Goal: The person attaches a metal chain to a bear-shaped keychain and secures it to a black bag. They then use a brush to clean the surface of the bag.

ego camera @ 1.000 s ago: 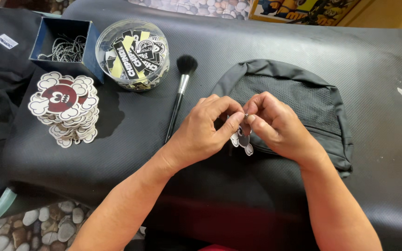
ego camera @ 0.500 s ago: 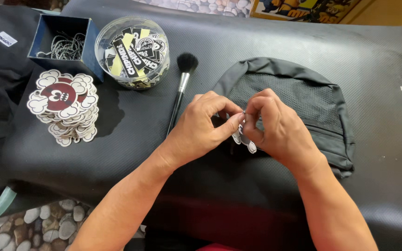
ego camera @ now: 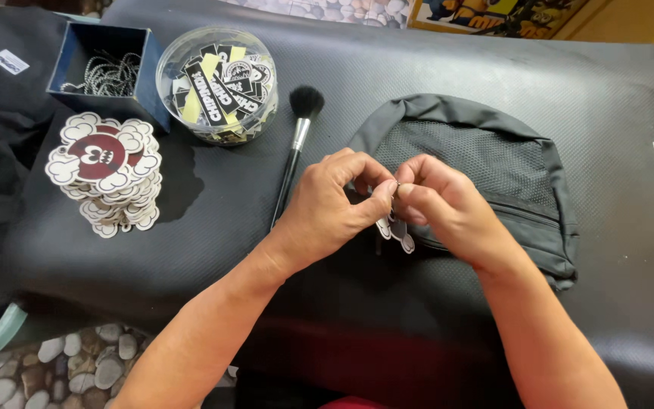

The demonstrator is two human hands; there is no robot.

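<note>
I saw both hands meet at centre frame, over the lower-left edge of the black mesh pouch (ego camera: pixel 486 163). Left hand (ego camera: pixel 331 208): thumb and forefinger pressed together, pinching a small metal ring or chain end; too small to tell which. Right hand (ego camera: pixel 437 204): fingertips also pinched on the same spot, touching the left fingertips. A white cloud-edged charm (ego camera: pixel 397 231) hung just below the pinch, partly hidden by the fingers.

Ref. layout, black padded surface (ego camera: pixel 213 220):
- Upper left of frame: blue box (ego camera: pixel 70 53) w/ ball chains (ego camera: pixel 107 74) inside.
- Just right of it: clear round tub (ego camera: pixel 217 83) of black-and-yellow tags.
- Left of frame: stack of cloud-shaped charms (ego camera: pixel 106 170), red centre on the top one.
- Between tub and pouch: black makeup brush (ego camera: pixel 294 148), bristles toward the top of the frame.

Procedure note (my judgement): the step in hand looked like fitting the charm to the pouch's zip. To do it well, I would have kept both pinches close to the joint, held the charm hanging free so it did not twist the link, and worked low over the pouch so a dropped part landed on fabric. Risk: small hardware slipping from the fingertips.
</note>
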